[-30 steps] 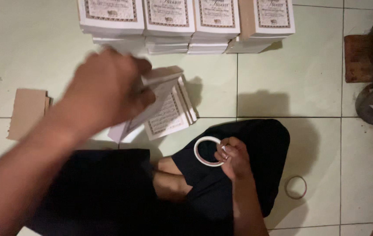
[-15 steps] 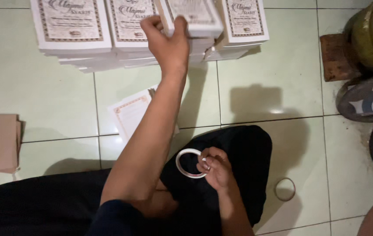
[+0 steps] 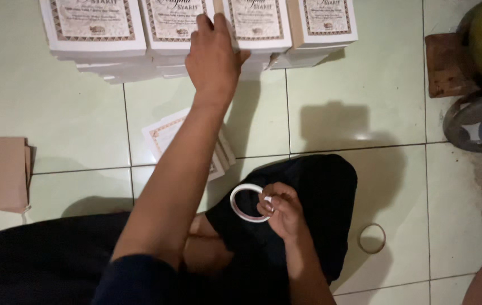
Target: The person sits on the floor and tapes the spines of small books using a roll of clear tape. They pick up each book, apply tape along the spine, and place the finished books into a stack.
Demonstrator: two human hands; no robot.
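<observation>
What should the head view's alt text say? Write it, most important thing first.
A seated person's left hand rests on stacked white boxes across a pale tiled floor, while the right hand holds a white tape ring. Loose printed sheets lie under the outstretched arm.

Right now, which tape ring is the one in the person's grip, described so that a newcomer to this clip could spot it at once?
Start at the row of white booklet stacks along the top edge of the green tiled floor, then drop to the dark-clothed lap below. There the right hand pinches a white tape ring. The other ring is brownish and lies alone on the tile to the right, touched by nobody.
</observation>
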